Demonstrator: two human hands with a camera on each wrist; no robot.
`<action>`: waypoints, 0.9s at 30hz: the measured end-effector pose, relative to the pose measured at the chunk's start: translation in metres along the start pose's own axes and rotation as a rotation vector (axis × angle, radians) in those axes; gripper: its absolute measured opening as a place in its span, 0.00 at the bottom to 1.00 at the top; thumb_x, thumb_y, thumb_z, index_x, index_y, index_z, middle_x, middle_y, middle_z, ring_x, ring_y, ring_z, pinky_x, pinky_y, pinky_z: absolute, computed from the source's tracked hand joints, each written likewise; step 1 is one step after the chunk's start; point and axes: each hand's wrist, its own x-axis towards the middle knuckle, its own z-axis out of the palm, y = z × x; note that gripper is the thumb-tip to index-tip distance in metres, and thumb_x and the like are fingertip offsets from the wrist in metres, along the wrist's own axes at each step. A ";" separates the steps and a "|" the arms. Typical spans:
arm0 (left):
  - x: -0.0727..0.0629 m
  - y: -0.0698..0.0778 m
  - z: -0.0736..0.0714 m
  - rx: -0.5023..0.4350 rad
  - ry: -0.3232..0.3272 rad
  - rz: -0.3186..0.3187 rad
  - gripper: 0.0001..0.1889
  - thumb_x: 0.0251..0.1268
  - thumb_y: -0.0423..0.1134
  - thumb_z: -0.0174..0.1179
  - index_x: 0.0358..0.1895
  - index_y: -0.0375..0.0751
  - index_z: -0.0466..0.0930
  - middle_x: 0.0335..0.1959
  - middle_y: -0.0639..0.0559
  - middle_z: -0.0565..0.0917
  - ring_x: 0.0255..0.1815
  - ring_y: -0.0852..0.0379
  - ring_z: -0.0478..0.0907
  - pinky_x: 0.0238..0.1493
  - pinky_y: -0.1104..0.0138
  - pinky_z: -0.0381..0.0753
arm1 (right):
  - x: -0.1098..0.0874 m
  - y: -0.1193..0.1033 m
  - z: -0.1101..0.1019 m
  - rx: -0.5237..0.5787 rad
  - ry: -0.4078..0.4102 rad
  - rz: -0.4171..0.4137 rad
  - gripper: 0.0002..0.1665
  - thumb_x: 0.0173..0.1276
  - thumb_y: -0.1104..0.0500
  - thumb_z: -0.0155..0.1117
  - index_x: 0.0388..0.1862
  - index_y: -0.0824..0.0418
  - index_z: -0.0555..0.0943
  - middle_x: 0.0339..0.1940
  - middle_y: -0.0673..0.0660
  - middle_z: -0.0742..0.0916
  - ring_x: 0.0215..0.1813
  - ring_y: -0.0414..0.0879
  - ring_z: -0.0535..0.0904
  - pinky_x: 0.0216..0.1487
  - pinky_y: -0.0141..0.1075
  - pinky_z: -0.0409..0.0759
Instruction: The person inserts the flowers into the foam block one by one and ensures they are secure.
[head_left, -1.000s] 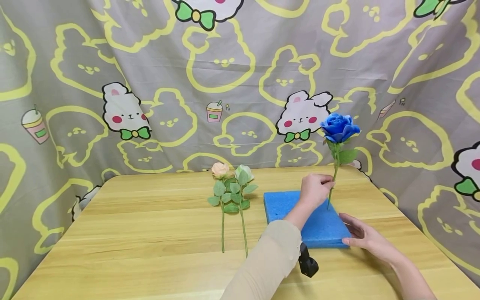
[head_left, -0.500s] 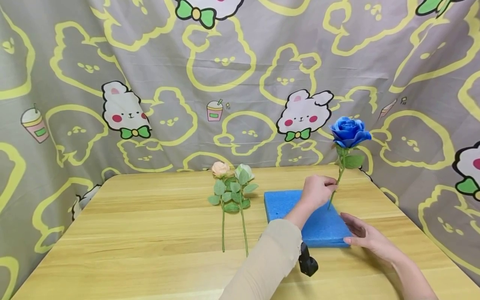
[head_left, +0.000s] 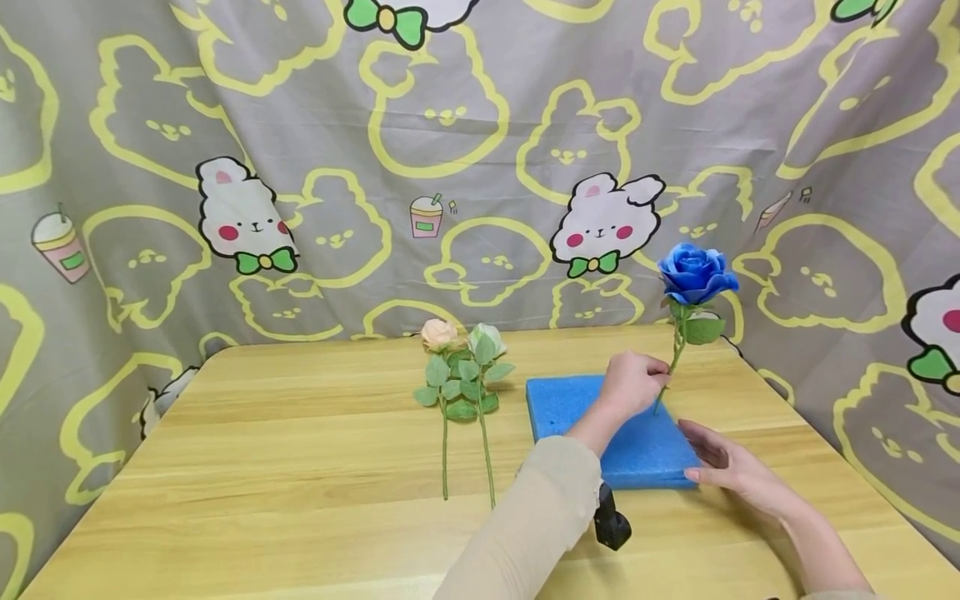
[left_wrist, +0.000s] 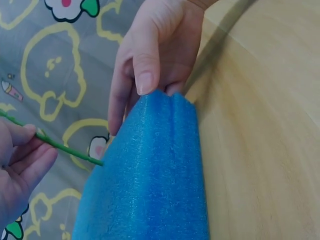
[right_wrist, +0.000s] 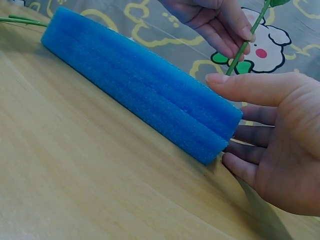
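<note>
In the head view a blue rose (head_left: 696,273) stands nearly upright, leaning a little right. Its green stem meets the top of a blue foam block (head_left: 573,400) on the table. My left hand (head_left: 632,383) pinches the stem between thumb and fingers, some way above the foam. At the block's near right corner my right hand (head_left: 738,479) holds on, thumb at the front edge and fingers along the right side. The right wrist view shows this right hand (right_wrist: 280,130) from nearby. How deep the stem sits inside the foam is hidden.
Left of the block, a peach rose (head_left: 440,335) and a white rose (head_left: 487,342) lie side by side on the wooden table (head_left: 285,467), stems toward me. A black device (head_left: 612,521) hangs beneath the left forearm. A patterned curtain (head_left: 330,125) hangs behind.
The blue rose head has swung right and come slightly lower, while my left hand keeps its pinch on the stem. My right hand stays at the foam corner. The view has tilted slightly.
</note>
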 end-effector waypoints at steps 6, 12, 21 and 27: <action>0.002 -0.002 0.002 -0.049 0.003 -0.035 0.07 0.60 0.41 0.63 0.38 0.50 0.88 0.35 0.63 0.85 0.39 0.71 0.79 0.34 0.82 0.73 | 0.001 0.000 0.000 0.011 0.004 -0.007 0.40 0.64 0.70 0.56 0.67 0.83 0.47 0.59 0.35 0.67 0.56 0.20 0.64 0.52 0.17 0.64; 0.002 -0.004 0.005 -0.100 0.004 -0.075 0.06 0.60 0.41 0.63 0.37 0.50 0.88 0.34 0.63 0.85 0.38 0.71 0.79 0.33 0.81 0.74 | 0.002 0.001 0.001 0.011 -0.005 -0.029 0.40 0.64 0.71 0.56 0.66 0.84 0.46 0.57 0.30 0.68 0.57 0.20 0.63 0.52 0.16 0.64; 0.002 -0.002 0.006 -0.156 0.010 -0.146 0.05 0.58 0.41 0.64 0.36 0.50 0.88 0.32 0.64 0.85 0.38 0.70 0.79 0.34 0.79 0.74 | 0.001 0.001 0.000 -0.003 0.004 -0.025 0.39 0.64 0.70 0.56 0.66 0.83 0.47 0.57 0.31 0.67 0.56 0.20 0.63 0.53 0.16 0.63; -0.001 -0.004 0.007 -0.154 0.007 -0.164 0.05 0.57 0.43 0.65 0.33 0.49 0.88 0.30 0.64 0.84 0.35 0.69 0.78 0.32 0.78 0.74 | 0.000 0.003 0.000 -0.011 0.011 -0.013 0.38 0.65 0.70 0.55 0.67 0.82 0.48 0.58 0.34 0.67 0.56 0.20 0.63 0.52 0.17 0.64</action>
